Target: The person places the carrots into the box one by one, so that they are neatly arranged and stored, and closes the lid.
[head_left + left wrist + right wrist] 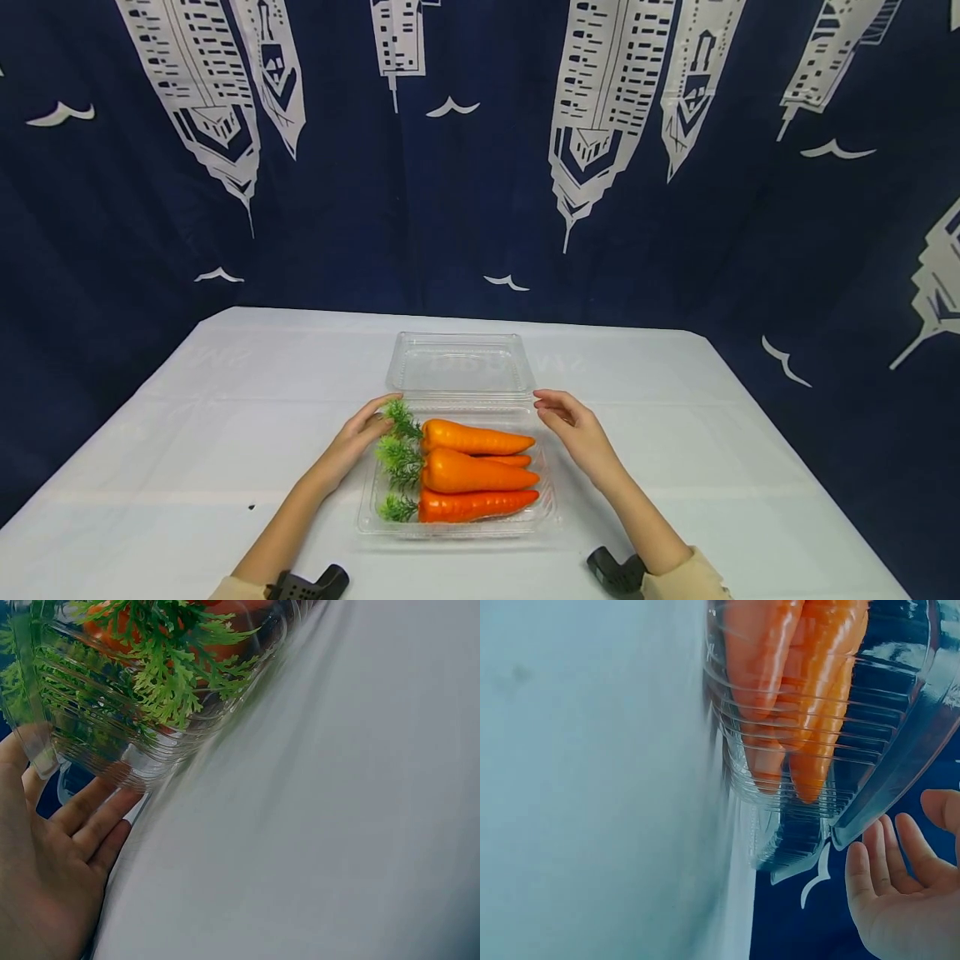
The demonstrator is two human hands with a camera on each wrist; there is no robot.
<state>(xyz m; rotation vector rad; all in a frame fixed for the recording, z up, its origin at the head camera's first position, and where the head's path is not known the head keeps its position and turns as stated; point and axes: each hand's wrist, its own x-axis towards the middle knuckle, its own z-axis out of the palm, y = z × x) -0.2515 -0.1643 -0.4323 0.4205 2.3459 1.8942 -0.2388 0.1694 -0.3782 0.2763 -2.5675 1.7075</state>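
Observation:
A clear plastic clamshell box (pixel 551 508) lies with its lid (pixel 461 362) folded back on the far side. Inside are several orange carrots (pixel 480 472) with frilly green tops (pixel 400 458) toward the left. My left hand (pixel 351 447) is at the box's far left corner; its fingers touch the ribbed side wall in the left wrist view. My right hand (pixel 583 435) is by the far right corner, fingers loosely bent and holding nothing. In the right wrist view its fingertips come close to the rim; whether they touch cannot be told.
The box stands on a white-covered table (pixel 225 433). Behind it hangs a dark blue curtain (pixel 465 192) printed with white buildings. A small dark speck (pixel 251 507) lies left of the box. Black devices (pixel 618 573) are strapped at both wrists.

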